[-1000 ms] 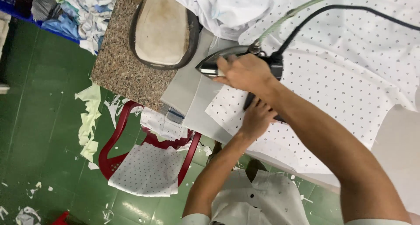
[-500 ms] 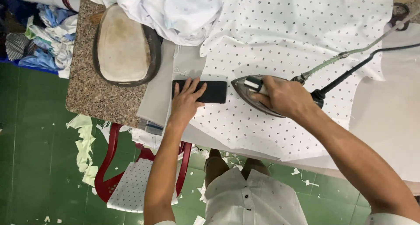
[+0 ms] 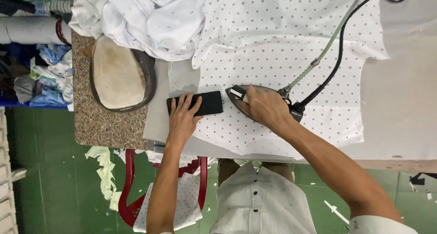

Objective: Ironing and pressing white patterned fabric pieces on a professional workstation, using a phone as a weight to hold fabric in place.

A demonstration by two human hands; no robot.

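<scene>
hands (image 3: 227, 113) ironing, padded table (image 3: 405, 102), green floor (image 3: 45, 170)

On the pressing table, the right hand (image 3: 266, 107) is gripping the iron (image 3: 255, 103), whose black cord (image 3: 339, 56) and pale green hose (image 3: 328, 47) are slanting up to the right, fencing off that side of the dotted fabric (image 3: 282, 38). The left hand (image 3: 183, 118) is lying flat on a black block (image 3: 195, 104) just beside the iron's nose, leaving only a narrow gap between them. Heaped white cloth (image 3: 141, 15) and the iron rest (image 3: 119, 75) are crowding the left end. Open fabric is lying above the iron, and bare table cover (image 3: 405, 106) is stretching free at right.
</scene>
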